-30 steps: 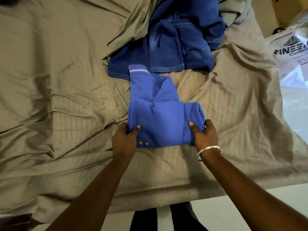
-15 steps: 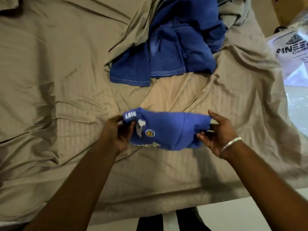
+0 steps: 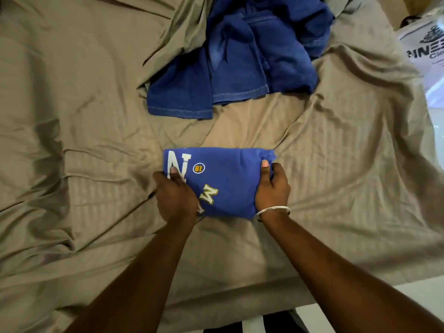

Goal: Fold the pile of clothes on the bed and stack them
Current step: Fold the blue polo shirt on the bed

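A folded blue shirt (image 3: 230, 179) with white and yellow letters and a small "18" badge lies flat on the tan bed sheet (image 3: 84, 140), near the front middle. My left hand (image 3: 175, 195) grips its left edge, thumb on the white letter. My right hand (image 3: 272, 186), with a silver bangle at the wrist, grips its bunched right edge. Farther back, a heap of dark blue denim clothes (image 3: 240, 58) lies unfolded on the bed.
The sheet is wrinkled, with deep creases at the left and right. A white printed plastic bag (image 3: 425, 49) sits off the bed at the far right. The bed's near edge runs along the bottom, with pale floor (image 3: 418, 299) beyond it.
The shirt was folded over and flipped, so its lettered side now faces up. It was lifted half a second ago and now lies flat on the sheet with both hands on its ends.
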Available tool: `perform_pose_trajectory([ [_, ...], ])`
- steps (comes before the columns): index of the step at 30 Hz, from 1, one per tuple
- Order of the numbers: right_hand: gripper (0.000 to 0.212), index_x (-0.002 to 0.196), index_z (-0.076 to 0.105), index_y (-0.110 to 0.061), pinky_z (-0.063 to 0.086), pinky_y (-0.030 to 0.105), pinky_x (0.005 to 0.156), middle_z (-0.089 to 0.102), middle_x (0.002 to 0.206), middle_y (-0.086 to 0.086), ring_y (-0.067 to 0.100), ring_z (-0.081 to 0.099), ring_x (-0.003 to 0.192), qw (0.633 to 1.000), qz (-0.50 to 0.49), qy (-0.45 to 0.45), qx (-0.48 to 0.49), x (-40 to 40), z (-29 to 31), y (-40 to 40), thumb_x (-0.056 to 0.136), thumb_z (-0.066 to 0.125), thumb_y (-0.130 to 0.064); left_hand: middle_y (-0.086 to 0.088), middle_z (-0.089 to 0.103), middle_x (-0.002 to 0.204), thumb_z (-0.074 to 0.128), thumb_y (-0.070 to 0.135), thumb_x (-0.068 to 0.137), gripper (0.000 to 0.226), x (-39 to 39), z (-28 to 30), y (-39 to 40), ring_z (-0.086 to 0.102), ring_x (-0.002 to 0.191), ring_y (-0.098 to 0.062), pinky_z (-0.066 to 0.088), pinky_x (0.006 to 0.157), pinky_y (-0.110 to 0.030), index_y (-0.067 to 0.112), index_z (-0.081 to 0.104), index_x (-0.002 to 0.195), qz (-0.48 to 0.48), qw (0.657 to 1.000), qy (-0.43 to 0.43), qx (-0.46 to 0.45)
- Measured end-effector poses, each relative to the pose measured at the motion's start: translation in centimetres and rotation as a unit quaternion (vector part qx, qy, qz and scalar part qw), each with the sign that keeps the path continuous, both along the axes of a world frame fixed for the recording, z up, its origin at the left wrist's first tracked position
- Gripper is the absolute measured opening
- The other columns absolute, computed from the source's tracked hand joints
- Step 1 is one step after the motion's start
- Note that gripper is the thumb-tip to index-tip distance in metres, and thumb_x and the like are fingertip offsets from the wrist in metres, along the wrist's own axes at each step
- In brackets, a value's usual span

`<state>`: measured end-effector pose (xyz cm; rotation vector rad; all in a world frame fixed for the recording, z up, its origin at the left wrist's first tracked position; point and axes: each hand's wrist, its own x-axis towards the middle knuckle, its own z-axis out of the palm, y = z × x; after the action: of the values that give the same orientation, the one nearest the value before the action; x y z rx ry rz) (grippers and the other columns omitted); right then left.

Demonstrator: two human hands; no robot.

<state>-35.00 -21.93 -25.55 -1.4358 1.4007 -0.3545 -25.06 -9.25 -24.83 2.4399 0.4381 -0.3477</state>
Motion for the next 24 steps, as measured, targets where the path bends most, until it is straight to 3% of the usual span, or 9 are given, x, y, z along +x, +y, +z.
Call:
perform_pose_trajectory([
  [3,0.024,0.086,0.052,-0.018,0.038,0.021,0.064,0.056,0.075,-0.004,0.009,0.054,0.068,0.996,0.038,0.069,-0.036,0.1,-0.8,0.0,0.099,0.052,-0.038,-0.014,0.061,0.124,0.040,0.034,0.102,0.032,0.1,-0.7,0.2,0.058,0.111,-0.040,0.041,0.084,-0.045,0.012,0.045,0.124,-0.007,0.999,-0.028,0.041],
  [5,0.032,0.105,0.058,-0.012,0.043,0.030,0.074,0.058,0.096,0.003,0.022,0.056,0.085,0.980,0.022,0.093,-0.172,-0.1,-0.5,-0.3,0.093,0.062,-0.041,-0.007,0.052,0.139,0.045,0.033,0.097,0.038,0.1,-0.6,-0.3,0.050,0.125,-0.034,0.039,0.094,-0.051,0.022,0.045,0.134,-0.090,0.981,-0.120,0.126],
  [7,0.039,0.101,0.061,-0.014,0.044,0.032,0.074,0.058,0.099,0.003,0.019,0.055,0.088,0.964,0.032,0.095,-0.245,-0.1,0.3,-0.9,0.087,0.065,-0.050,-0.001,0.042,0.151,0.043,0.040,0.099,0.042,-0.2,0.0,-1.5,0.037,0.139,-0.026,0.028,0.107,-0.054,0.032,0.044,0.140,-0.220,0.953,-0.173,0.119],
  [9,0.047,0.097,0.062,-0.019,0.046,0.031,0.071,0.061,0.094,-0.002,0.016,0.058,0.083,0.981,0.055,0.107,-0.154,0.7,1.0,-1.5,0.081,0.065,-0.064,0.007,0.032,0.158,0.031,0.049,0.101,0.046,-0.4,-0.5,-2.6,0.020,0.149,-0.023,0.010,0.116,-0.054,0.041,0.036,0.146,-0.321,0.933,-0.129,0.097],
  [11,0.049,0.096,0.061,-0.022,0.045,0.030,0.072,0.065,0.092,-0.002,0.021,0.061,0.084,0.981,0.075,0.157,-0.083,1.8,0.8,-2.4,0.077,0.067,-0.066,0.012,0.028,0.159,0.019,0.052,0.099,0.051,-0.9,-1.9,-2.9,0.012,0.151,-0.021,0.004,0.117,-0.056,0.044,0.032,0.148,-0.363,0.919,-0.086,0.124],
  [16,0.019,0.072,0.065,-0.024,0.047,0.025,0.068,0.061,0.063,-0.010,0.016,0.062,0.068,0.988,0.084,0.122,-0.051,2.8,-0.3,-4.8,0.079,0.078,-0.036,0.018,0.027,0.158,0.012,0.053,0.098,0.055,-1.0,-4.3,-2.4,0.010,0.151,-0.016,0.000,0.117,-0.052,0.045,0.032,0.148,-0.346,0.927,-0.083,0.119],
  [20,0.018,0.061,0.071,-0.023,0.047,0.021,0.066,0.067,0.060,-0.011,0.008,0.062,0.061,0.997,0.030,0.070,-0.023,1.4,-0.5,-6.7,0.074,0.082,-0.026,0.019,0.011,0.162,0.002,0.061,0.093,0.060,-0.5,-4.9,-2.5,-0.003,0.152,-0.015,-0.005,0.117,-0.052,0.051,0.017,0.150,-0.371,0.920,-0.056,0.110],
  [24,0.022,0.063,0.070,-0.018,0.050,0.026,0.065,0.064,0.058,-0.003,0.017,0.061,0.060,0.997,-0.003,0.074,0.036,1.1,-0.6,-6.5,0.078,0.080,-0.030,0.018,0.006,0.163,0.002,0.062,0.093,0.058,-0.3,-5.3,-2.5,-0.007,0.152,-0.015,-0.004,0.117,-0.055,0.053,0.011,0.150,-0.376,0.918,-0.041,0.122],
])
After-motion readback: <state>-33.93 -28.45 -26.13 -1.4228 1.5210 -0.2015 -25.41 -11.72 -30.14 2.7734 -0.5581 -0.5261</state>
